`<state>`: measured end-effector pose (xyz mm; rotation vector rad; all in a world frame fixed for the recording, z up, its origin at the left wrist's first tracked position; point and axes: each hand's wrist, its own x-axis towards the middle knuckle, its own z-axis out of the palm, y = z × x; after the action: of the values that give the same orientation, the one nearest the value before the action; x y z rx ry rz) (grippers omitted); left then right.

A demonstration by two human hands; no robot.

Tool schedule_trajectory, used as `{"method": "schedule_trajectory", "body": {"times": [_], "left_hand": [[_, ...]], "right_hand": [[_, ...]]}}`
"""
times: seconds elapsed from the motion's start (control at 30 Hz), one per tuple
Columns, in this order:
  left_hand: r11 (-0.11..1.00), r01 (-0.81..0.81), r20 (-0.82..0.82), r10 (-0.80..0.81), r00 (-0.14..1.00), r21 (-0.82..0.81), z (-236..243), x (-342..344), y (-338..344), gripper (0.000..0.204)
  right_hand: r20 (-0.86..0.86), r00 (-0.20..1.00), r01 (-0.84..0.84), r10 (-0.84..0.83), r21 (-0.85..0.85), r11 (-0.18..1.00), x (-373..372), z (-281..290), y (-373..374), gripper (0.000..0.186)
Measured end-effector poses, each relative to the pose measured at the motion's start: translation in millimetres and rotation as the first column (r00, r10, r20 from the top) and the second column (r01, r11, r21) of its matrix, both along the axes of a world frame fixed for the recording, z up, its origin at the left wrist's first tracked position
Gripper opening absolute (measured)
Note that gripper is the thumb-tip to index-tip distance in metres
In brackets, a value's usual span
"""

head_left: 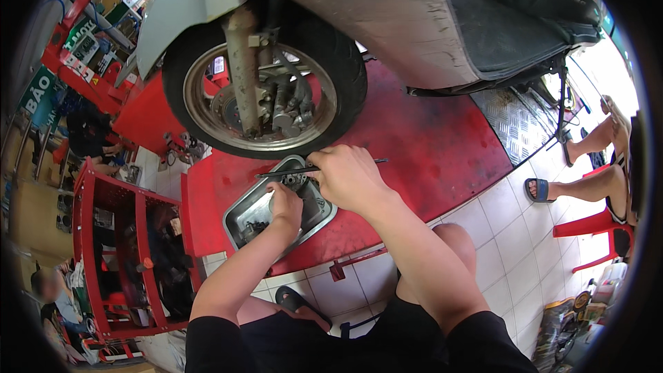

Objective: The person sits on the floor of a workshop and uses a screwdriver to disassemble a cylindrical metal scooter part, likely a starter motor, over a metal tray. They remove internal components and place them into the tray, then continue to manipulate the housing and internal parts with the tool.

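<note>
My right hand [347,177] is closed round a slim dark rod-like tool [280,173], whose ends stick out on both sides of the fist. Its exact kind does not show. Just below, my left hand [286,204] has its fingers curled at a small metal part [295,179] with a toothed or ribbed look, over a shallow metal tray [235,208]. Some dark small parts [255,230] lie in the tray's near left corner. What the left fingertips grip is partly hidden by both hands.
A scooter's front wheel [351,90] stands just beyond the tray on a red lift platform [421,152]. The scooter's body [414,21] overhangs it. A red tool cart [86,235] is at left. A seated person's leg [587,186] and a red stool [587,229] are at right.
</note>
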<state>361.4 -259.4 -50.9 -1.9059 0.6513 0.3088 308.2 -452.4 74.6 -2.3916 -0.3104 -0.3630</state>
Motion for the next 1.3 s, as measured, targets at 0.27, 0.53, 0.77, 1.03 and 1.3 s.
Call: {"method": "schedule_trajectory", "body": {"times": [0.27,0.53,0.77,1.03,1.3], "left_hand": [[0.996,-0.086,-0.051,0.087,0.995,0.015,-1.3,5.8,-5.4,0.031],[0.412,-0.205,-0.137,0.188,0.973,-0.888,81.4,-38.9,50.1,0.045],[-0.811,-0.461,-0.5,-0.249,0.83,-0.361,71.7,-81.9,48.9,0.047],[-0.745,-0.279,-0.305,-0.106,0.946,-0.606,65.8,-69.5,46.4,0.04],[-0.715,-0.199,-0.196,-0.087,0.977,-0.67,67.0,-61.8,40.5,0.032]], "right_hand": [[-0.015,1.0,-0.002,0.002,0.02,1.0,-3.7,0.5,-9.4,0.012],[-0.02,0.998,0.055,-0.054,0.038,0.998,-10.9,5.4,-18.0,0.014],[0.122,0.988,0.068,-0.089,0.165,0.984,-2.0,-4.2,-3.0,0.017],[0.307,0.926,0.059,-0.219,0.455,0.889,-5.9,-6.3,24.6,0.012],[0.129,0.991,-0.06,-0.042,0.692,0.719,-23.2,-19.0,37.8,0.018]]}}
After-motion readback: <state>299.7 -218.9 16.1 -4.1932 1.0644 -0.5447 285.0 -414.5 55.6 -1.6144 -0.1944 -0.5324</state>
